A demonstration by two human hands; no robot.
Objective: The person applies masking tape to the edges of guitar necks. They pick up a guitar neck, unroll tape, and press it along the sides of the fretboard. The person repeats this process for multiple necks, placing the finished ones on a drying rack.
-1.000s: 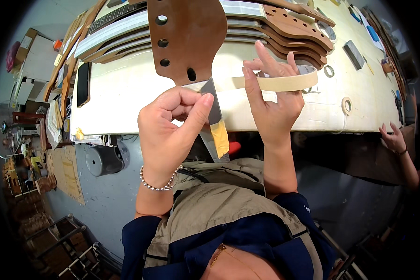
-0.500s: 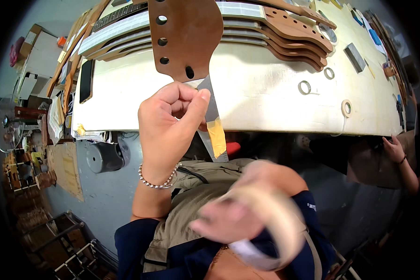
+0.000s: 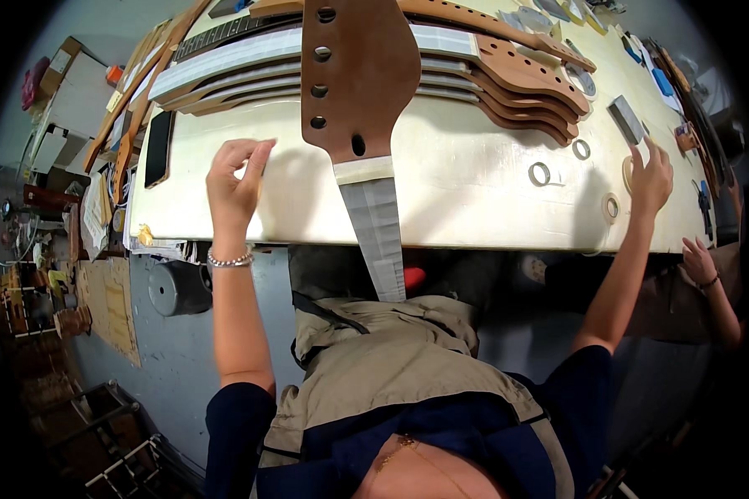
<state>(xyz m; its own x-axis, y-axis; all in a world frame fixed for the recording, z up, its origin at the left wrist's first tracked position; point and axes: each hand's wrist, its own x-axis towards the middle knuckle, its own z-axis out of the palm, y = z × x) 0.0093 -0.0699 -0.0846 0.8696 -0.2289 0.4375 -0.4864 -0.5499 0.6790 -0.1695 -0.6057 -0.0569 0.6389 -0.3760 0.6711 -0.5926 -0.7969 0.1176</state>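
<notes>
A brown guitar neck point(image 3: 364, 91) points its drilled headstock away from me, its fingerboard covered in grey tape point(image 3: 373, 224) and a pale strip across the top end. To its left, above the table, my left hand point(image 3: 237, 179) is closed, thumb and forefinger pinched together; whatever they hold is too small to make out. My right hand point(image 3: 653, 183) reaches to the table's right side with fingers apart, beside a tan tape roll point(image 3: 627, 176) that it partly hides. A grey block point(image 3: 627, 119) lies just beyond its fingertips.
Several stacked necks point(image 3: 524, 79) lie across the back of the cream table point(image 3: 466, 200). Smaller tape rolls point(image 3: 540, 174) rest at the right, a black phone point(image 3: 158, 150) at the left. Another person's hand point(image 3: 699, 262) shows at the far right; a grey stool point(image 3: 177, 284) stands below left.
My right hand has swung from my lap to the table's right side with the tape roll. My left hand has left the neck, moving left. The yellow tape piece is off the neck.
</notes>
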